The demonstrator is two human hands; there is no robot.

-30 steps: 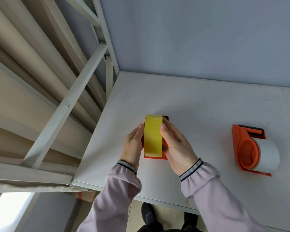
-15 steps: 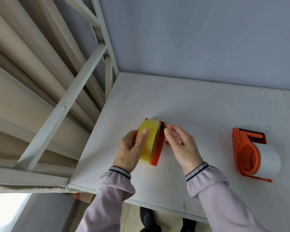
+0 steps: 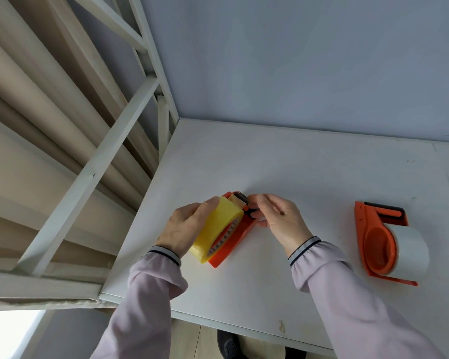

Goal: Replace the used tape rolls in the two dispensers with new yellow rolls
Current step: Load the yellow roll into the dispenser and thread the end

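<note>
A yellow tape roll (image 3: 216, 225) sits on an orange dispenser (image 3: 233, 240) that is tilted up off the white table (image 3: 309, 177). My left hand (image 3: 184, 228) wraps around the roll from the left and holds roll and dispenser together. My right hand (image 3: 278, 218) pinches at the black cutter end of that dispenser, where a short strip of tape lies over the toothed blade. A second orange dispenser (image 3: 373, 242) lies flat at the right with a white roll (image 3: 410, 251) on its hub, untouched.
A pale wall (image 3: 296, 60) rises behind the table. White metal frame bars (image 3: 94, 174) and beige panels stand to the left of the table's edge. The table's front edge (image 3: 244, 326) runs below my sleeves, with floor and a dark shoe beneath.
The roll and dispenser have tilted further to the left in my left hand. My right hand let go of the roll's side and moved up to the cutter end.
</note>
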